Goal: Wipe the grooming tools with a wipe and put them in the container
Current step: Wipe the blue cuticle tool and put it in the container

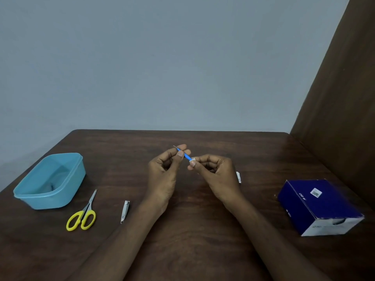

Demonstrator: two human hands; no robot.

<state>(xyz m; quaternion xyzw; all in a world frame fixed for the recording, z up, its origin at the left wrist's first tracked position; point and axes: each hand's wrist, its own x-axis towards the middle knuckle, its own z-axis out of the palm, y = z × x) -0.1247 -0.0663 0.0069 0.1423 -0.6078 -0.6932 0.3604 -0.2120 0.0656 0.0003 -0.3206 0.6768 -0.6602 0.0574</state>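
Above the middle of the table, my left hand (165,169) pinches a thin blue-handled tool (186,156) with a curved metal tip. My right hand (215,171) pinches a small white wipe (192,159) around the tool's lower end. The light blue plastic container (22,194) stands open at the left; something small and dark lies inside. Yellow-handled scissors (84,214) lie just in front of it, and a metal nail clipper (124,211) lies to their right, near my left forearm.
A dark blue box (320,205) sits at the right, its white end facing me. A small white wrapper (239,177) lies behind my right hand. The brown wooden table (182,230) meets a grey wall at the back and a brown panel at the right.
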